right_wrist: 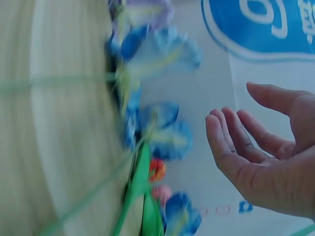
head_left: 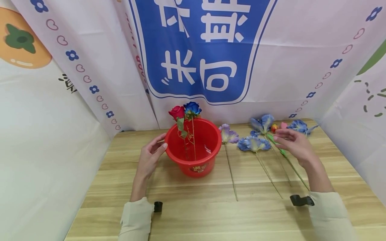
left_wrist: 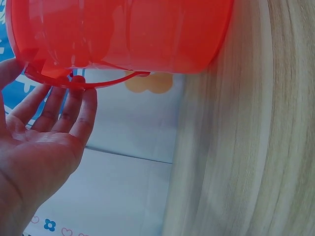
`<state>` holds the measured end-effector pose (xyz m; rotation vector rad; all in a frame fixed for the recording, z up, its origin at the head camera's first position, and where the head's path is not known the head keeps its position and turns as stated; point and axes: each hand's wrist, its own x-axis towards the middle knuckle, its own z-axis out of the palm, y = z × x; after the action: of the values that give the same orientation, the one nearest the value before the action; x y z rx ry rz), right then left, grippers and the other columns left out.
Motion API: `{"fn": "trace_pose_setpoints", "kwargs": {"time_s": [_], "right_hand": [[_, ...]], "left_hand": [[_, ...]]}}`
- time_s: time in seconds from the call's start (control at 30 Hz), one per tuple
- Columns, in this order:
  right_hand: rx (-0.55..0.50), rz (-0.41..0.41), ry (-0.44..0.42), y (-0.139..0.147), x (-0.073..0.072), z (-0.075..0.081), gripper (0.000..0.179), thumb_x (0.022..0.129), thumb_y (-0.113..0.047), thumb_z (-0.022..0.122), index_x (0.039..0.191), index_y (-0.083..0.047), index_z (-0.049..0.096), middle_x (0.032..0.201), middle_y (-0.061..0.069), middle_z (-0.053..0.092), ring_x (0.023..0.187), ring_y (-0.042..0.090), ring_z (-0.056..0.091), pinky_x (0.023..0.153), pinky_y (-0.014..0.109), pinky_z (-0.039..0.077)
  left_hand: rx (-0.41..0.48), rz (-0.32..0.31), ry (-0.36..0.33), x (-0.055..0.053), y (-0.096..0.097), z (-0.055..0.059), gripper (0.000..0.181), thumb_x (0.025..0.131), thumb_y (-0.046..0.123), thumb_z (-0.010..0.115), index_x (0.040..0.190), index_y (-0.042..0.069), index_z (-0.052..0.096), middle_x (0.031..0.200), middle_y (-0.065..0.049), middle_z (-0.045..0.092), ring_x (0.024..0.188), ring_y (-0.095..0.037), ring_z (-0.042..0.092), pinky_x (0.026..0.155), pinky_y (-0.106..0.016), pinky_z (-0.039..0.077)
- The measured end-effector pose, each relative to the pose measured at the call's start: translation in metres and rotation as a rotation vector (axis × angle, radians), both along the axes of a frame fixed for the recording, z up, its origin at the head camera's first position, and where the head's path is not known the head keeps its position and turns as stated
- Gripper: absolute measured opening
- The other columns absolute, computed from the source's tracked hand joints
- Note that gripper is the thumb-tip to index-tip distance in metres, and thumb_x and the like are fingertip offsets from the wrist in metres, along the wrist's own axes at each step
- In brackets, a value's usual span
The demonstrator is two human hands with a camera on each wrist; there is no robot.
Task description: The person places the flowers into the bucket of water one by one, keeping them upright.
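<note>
A red plastic bucket [head_left: 196, 167] stands on the table, holding a red rose [head_left: 177, 113] and a blue rose [head_left: 192, 108] on long stems. My left hand [head_left: 149, 155] holds the bucket's left side, thumb at the rim and fingertips behind the red handle [left_wrist: 113, 82]. Over the flowers on the right, my right hand [head_left: 294, 147] hovers with relaxed fingers and nothing in them. Blue iris-like flowers [head_left: 254, 144] lie below and beside it, one with a green stem [head_left: 283, 153] near the fingers. A purple flower [head_left: 229, 134] lies just right of the bucket.
Small orange-red [head_left: 274, 128] and pink [head_left: 283, 125] blossoms lie by the back edge, next to another blue flower [head_left: 299, 126]. Long thin stems stretch toward the front of the wooden table [head_left: 211, 214]. A printed cloth [head_left: 271, 77] hangs behind.
</note>
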<state>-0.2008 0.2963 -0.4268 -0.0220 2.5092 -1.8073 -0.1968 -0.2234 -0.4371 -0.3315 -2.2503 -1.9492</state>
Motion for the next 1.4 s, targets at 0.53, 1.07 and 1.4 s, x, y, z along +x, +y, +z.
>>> {"fn": "trace_pose_setpoints", "kwargs": {"time_s": [0.53, 1.07, 1.4], "right_hand": [[0.121, 0.038, -0.171, 0.059, 0.01, -0.027, 0.077, 0.108, -0.036, 0.066, 0.16, 0.011, 0.035, 0.11, -0.026, 0.062, 0.1, -0.002, 0.074, 0.093, 0.027, 0.064], [0.096, 0.057, -0.202, 0.07, 0.005, -0.048, 0.074, 0.104, -0.026, 0.073, 0.156, 0.014, 0.04, 0.114, -0.021, 0.07, 0.099, -0.004, 0.073, 0.092, 0.026, 0.065], [0.225, 0.101, -0.216, 0.068, 0.005, -0.055, 0.073, 0.101, -0.02, 0.076, 0.155, 0.014, 0.042, 0.14, 0.029, 0.067, 0.093, -0.011, 0.066, 0.08, 0.024, 0.064]], "left_hand": [[-0.002, -0.018, 0.011, -0.004, 0.001, -0.001, 0.047, 0.107, 0.009, 0.063, 0.152, -0.003, 0.056, 0.151, -0.027, 0.058, 0.117, -0.004, 0.067, 0.099, -0.016, 0.058], [-0.007, -0.015, -0.001, -0.002, -0.002, -0.001, 0.048, 0.107, 0.01, 0.064, 0.153, -0.002, 0.055, 0.152, -0.026, 0.058, 0.119, -0.005, 0.067, 0.099, -0.016, 0.059], [-0.021, -0.008, -0.01, 0.001, -0.002, 0.0, 0.049, 0.107, 0.012, 0.065, 0.153, -0.001, 0.055, 0.152, -0.023, 0.06, 0.119, -0.004, 0.067, 0.099, -0.016, 0.059]]}}
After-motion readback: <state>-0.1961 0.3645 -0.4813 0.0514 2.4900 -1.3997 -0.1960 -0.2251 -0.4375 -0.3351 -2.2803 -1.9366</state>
